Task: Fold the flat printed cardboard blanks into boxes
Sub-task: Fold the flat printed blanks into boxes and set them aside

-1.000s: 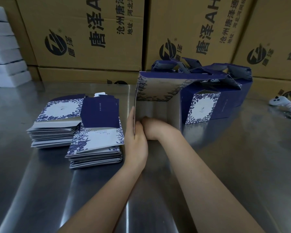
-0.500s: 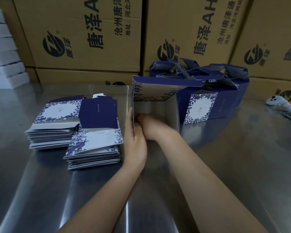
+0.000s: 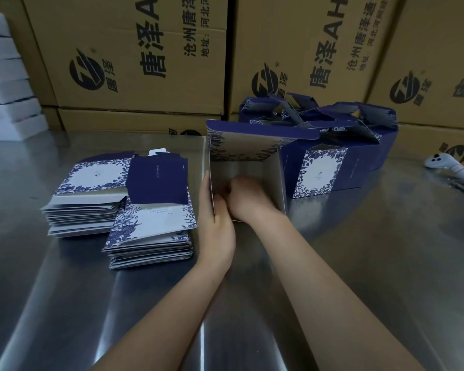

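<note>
A half-formed navy and white floral box (image 3: pixel 249 151) lies on its side on the steel table (image 3: pixel 359 250), its open end facing me. My left hand (image 3: pixel 216 226) grips its left wall, fingers flat on the outside and thumb inside. My right hand (image 3: pixel 248 195) is pushed into the opening with curled fingers; what they touch is hidden. Two stacks of flat printed blanks (image 3: pixel 91 199) (image 3: pixel 153 231) lie to the left. Several folded boxes (image 3: pixel 332 156) stand behind and right of the open one.
Large brown shipping cartons (image 3: pixel 145 62) line the back of the table. White foam slabs (image 3: pixel 8 84) are piled at the far left. A white handheld controller (image 3: pixel 447 166) and a dark flat object lie at the right edge.
The open box has shifted slightly left and both hands have stayed in the same grip. My right hand has worked a little inside the opening.
</note>
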A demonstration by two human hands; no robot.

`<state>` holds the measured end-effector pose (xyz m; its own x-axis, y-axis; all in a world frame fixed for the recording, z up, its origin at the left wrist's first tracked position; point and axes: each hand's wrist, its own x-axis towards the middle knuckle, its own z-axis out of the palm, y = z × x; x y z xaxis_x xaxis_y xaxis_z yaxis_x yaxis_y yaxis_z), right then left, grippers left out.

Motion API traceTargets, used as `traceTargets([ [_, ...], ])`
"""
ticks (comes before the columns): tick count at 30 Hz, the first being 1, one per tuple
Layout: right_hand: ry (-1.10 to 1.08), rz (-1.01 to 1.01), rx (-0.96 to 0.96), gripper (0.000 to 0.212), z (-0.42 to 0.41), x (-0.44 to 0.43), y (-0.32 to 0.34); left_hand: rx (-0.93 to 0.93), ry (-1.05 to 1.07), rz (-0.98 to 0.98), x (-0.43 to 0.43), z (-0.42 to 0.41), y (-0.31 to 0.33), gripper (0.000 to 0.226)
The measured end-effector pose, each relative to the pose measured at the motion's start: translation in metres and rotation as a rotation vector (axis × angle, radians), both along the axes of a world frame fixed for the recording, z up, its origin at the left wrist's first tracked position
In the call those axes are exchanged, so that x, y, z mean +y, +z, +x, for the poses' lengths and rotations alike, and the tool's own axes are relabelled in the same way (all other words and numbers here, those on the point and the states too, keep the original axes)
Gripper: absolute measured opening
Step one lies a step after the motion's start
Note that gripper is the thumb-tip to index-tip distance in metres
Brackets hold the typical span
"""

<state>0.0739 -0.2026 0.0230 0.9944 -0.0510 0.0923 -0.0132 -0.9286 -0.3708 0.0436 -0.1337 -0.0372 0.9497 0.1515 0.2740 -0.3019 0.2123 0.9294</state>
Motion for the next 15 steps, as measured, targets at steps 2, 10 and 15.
traceTargets([
  [2, -0.055, -0.056, 0.005, 0.025, -0.0004, -0.0017, -0.0017, -0.003, -0.004, 0.001, 0.0001, -0.0001, -0.0003, 0.044],
  [10, 0.059, -0.116, 0.243, 0.029, -0.0037, 0.0010, 0.0024, -0.014, -0.007, 0.031, 0.0000, 0.0007, -0.0004, 0.043],
  [15, 0.033, -0.037, 0.152, 0.025, -0.0023, -0.0039, 0.0022, -0.041, -0.012, 0.054, 0.0007, 0.0022, -0.0019, 0.045],
])
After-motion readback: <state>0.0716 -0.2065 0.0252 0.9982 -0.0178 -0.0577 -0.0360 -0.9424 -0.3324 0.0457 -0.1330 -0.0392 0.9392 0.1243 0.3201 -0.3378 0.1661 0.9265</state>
